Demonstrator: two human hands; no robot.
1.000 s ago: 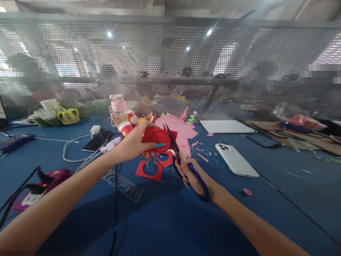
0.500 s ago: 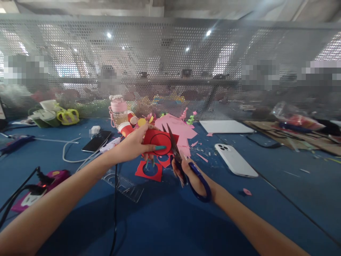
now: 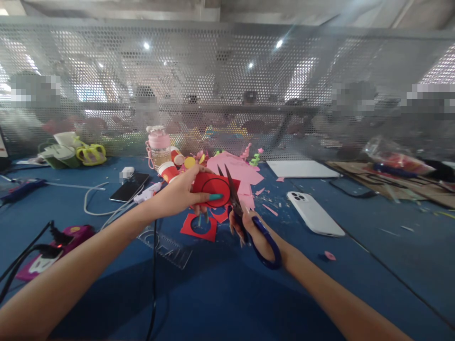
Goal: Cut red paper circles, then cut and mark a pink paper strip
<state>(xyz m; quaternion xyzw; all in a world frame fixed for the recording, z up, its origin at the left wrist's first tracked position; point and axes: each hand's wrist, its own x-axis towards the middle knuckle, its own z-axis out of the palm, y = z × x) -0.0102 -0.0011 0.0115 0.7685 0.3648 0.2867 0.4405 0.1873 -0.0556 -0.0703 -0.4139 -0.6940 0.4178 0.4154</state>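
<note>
Above the blue table, my left hand point(image 3: 185, 189) pinches a piece of red paper point(image 3: 222, 187) with a black circle drawn on it, the thumb lying across the circle. My right hand point(image 3: 254, 232) grips blue-handled scissors point(image 3: 263, 237). Their blades are parted and point up and away, at the right side of the red paper beside the drawn circle. Below the paper, a red square with a round hole point(image 3: 209, 232) lies on the table, near a clear plastic stencil ruler point(image 3: 170, 248). Some fingers of both hands are partly hidden.
Pink paper sheets point(image 3: 249, 173) and scraps lie behind my hands, near paper cups point(image 3: 166, 170) and a pink bottle point(image 3: 159, 142). A white phone point(image 3: 314, 213) rests to the right, a black phone point(image 3: 130, 187) to the left. A purple power strip point(image 3: 71, 237) and cables occupy the left side.
The red paper has tilted very slightly in my left hand. Both hands keep nearly the same place, and the scissor blades stay parted.
</note>
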